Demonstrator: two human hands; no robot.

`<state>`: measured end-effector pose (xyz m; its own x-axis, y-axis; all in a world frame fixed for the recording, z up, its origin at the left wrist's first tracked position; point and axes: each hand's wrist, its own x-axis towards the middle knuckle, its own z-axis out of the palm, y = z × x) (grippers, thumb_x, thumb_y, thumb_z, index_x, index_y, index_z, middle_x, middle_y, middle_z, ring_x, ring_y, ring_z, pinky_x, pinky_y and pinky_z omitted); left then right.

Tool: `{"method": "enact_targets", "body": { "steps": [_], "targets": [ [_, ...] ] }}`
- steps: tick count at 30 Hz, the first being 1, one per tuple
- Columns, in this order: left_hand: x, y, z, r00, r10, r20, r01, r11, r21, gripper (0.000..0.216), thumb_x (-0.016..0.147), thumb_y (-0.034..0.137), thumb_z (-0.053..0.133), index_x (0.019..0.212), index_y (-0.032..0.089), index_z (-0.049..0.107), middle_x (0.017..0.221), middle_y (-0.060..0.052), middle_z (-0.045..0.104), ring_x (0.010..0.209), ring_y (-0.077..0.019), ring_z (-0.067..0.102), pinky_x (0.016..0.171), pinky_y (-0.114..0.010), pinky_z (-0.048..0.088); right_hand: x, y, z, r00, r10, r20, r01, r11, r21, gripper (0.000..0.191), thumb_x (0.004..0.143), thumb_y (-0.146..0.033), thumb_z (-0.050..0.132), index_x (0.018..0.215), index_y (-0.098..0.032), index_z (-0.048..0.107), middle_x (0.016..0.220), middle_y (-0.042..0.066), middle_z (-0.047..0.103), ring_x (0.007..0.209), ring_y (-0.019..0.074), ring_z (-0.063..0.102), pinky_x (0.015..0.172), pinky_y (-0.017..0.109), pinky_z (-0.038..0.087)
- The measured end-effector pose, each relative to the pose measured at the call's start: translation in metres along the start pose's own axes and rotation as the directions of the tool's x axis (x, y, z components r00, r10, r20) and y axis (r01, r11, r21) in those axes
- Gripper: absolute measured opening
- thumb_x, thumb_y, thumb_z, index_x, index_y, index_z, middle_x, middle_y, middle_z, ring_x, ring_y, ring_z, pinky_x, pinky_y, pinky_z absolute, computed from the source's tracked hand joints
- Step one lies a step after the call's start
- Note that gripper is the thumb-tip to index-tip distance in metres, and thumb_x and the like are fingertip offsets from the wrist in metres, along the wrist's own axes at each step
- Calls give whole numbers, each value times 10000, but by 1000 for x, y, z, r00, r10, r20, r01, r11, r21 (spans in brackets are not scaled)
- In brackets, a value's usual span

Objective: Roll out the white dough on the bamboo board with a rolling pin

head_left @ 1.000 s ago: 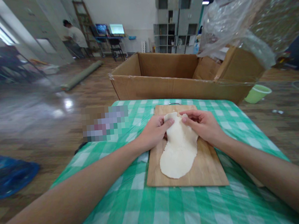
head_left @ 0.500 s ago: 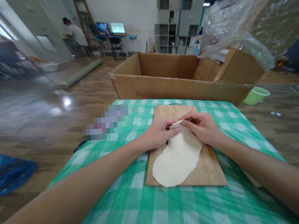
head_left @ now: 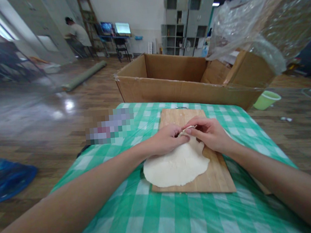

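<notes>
A flat, pale sheet of dough (head_left: 177, 167) hangs and lies over a wooden cutting board (head_left: 219, 174), its lower left edge reaching past the board's side. My left hand (head_left: 170, 138) pinches the dough's upper edge between thumb and fingers. Close beside it, my right hand (head_left: 210, 133) grips the same edge, fingertips and thumb closed on it. Both hands are over the upper half of the board. Part of the dough's far side is hidden behind the fingers.
A green-and-white checked cloth (head_left: 142, 218) covers the table. Beyond it stands a large open cardboard box (head_left: 169, 88), with plastic-wrapped material (head_left: 245, 27) at right. A light green bucket (head_left: 267, 99) sits on the floor. A person (head_left: 79, 34) sits in the background.
The dough has shifted and spread left, its lower part now wider and over the board's left edge. Both hands stay near the same spot, with the upper edge bunched between them.
</notes>
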<state>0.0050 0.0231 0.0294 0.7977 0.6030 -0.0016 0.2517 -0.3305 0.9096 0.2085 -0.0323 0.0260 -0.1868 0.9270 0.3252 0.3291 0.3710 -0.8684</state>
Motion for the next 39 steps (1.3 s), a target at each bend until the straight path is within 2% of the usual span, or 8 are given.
{"method": "enact_targets", "body": {
  "steps": [3,7,12,19,23,28,32,39],
  "targets": [
    [0,0,0,1000,6,-3,-6,1000,-14,311,926,429,586,853,171,742,702,-13,647,590,-149,551,494,-250,343,0,3,-1,999,41,-7,-40,996,81,212,926,-419,731,1002,-241,818,942,45,772,613,136,607,526,268,478],
    [2,-5,1,995,14,-101,-20,998,-61,297,924,413,590,913,167,756,778,-25,690,662,-159,596,546,-241,397,1,12,-4,997,19,-71,-15,998,58,217,900,-398,767,1046,-246,821,959,54,785,780,182,683,652,293,532],
    [3,-8,5,979,-95,-179,55,974,-219,306,917,429,621,933,148,741,808,-45,710,647,-157,614,530,-233,392,1,17,-5,989,61,-134,-65,998,-27,266,896,-424,767,1087,-246,821,919,55,791,641,170,649,498,274,459],
    [3,-3,7,958,-208,-196,103,890,-445,248,860,394,699,784,160,674,628,18,598,506,-96,481,481,-215,324,1,10,-7,948,-309,-84,266,906,-331,190,948,-199,673,1024,-273,830,1021,43,799,918,204,739,821,346,576],
    [7,-7,2,941,-298,-160,131,757,-640,166,751,314,704,788,155,680,609,18,572,495,-96,471,458,-213,298,-1,8,-7,911,-413,-16,359,811,-462,246,951,-139,633,1055,-258,821,1057,53,791,925,191,744,825,328,583],
    [6,-9,-1,956,-282,-81,139,678,-722,395,797,528,669,793,134,693,688,-50,650,596,-153,593,527,-243,417,-4,8,-4,896,-443,31,394,761,-516,244,932,-124,636,1043,-251,813,1049,58,782,904,194,736,784,321,579],
    [2,-8,1,974,-196,-112,95,805,-585,378,827,508,751,894,140,702,700,-4,631,541,-98,522,475,-208,331,-3,6,-4,929,-368,-31,317,838,-444,225,945,-139,630,1051,-239,802,994,47,781,872,182,722,770,314,554],
    [-2,-5,-3,996,-85,28,88,880,-467,469,780,414,854,1143,161,696,1000,-81,751,773,-178,709,629,-241,516,0,8,-1,978,32,-207,-60,990,-128,229,957,-406,681,920,-190,749,752,21,710,622,143,613,522,255,433]
  ]
}}
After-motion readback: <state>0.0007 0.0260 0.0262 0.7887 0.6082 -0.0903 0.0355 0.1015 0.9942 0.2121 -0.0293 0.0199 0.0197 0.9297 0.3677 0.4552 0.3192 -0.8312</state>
